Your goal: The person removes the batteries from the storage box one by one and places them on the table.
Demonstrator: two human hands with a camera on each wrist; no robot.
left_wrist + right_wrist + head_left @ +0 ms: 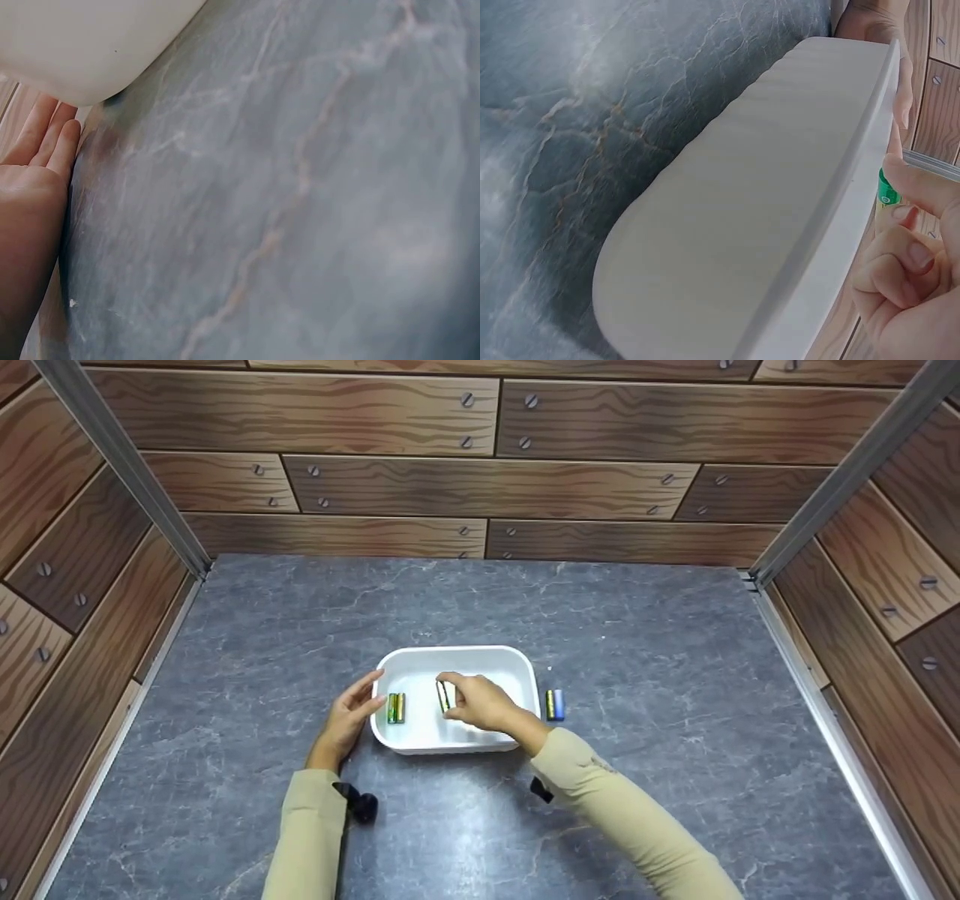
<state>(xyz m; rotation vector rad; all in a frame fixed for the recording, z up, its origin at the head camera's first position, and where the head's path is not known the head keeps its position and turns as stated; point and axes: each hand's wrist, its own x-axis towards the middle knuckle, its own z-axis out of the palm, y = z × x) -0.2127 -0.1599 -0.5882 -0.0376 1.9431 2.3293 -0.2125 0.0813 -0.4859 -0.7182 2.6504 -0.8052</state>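
A white rectangular tray [450, 748] stands on the table in the head view. My right hand [484, 703] is above the middle of it, pinching a battery [442, 697] between thumb and fingers. The green end of that battery [887, 187] shows in the right wrist view, while the other fingers curl below. At the tray's left end, my left hand [349, 718] touches the rim with loosely extended fingers. Two green and gold batteries [396, 709] lie side by side inside, near that end. The left wrist view shows the left palm [30, 202] beside the tray's outer wall [82, 52].
Just right of the tray, a pair of batteries [555, 705], black-gold and blue, lies on the grey marbled table [645, 645]. Wood-patterned walls [480, 484] with metal corner rails enclose the table at the back and both sides.
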